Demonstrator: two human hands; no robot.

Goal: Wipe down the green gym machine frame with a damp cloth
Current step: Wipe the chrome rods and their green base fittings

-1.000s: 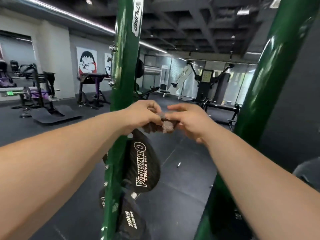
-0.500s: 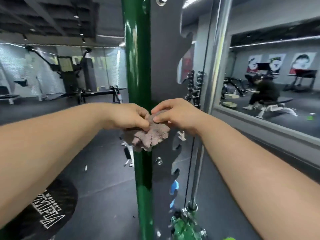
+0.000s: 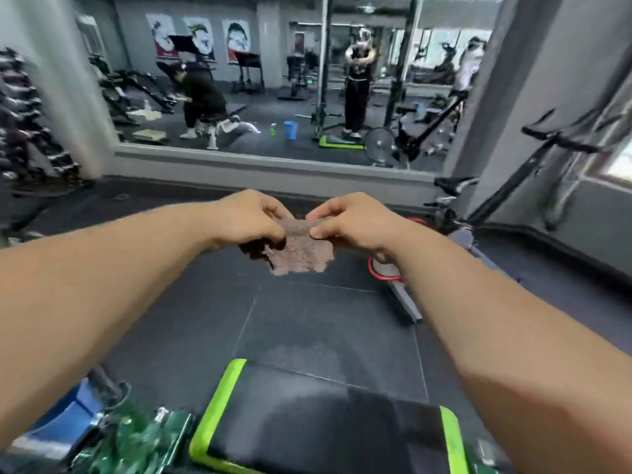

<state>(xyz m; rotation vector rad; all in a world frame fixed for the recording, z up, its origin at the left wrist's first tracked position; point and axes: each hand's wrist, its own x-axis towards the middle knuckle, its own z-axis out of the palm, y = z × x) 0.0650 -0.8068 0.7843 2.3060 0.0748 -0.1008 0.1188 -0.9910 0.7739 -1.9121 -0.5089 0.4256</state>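
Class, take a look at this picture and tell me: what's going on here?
A person's left hand and right hand pinch the top edge of a brownish cloth, holding it in the air over the dark gym floor, facing a wall mirror. A black pad with lime-green edges lies below. The cloth touches no machine frame right now.

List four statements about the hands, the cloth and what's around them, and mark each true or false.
1. The left hand and the right hand both pinch the cloth. True.
2. The cloth is pressed against a green post. False: it hangs in the air over the dark floor.
3. A black pad with lime-green edges lies below the arms. True.
4. The cloth is bright blue. False: it is brownish.
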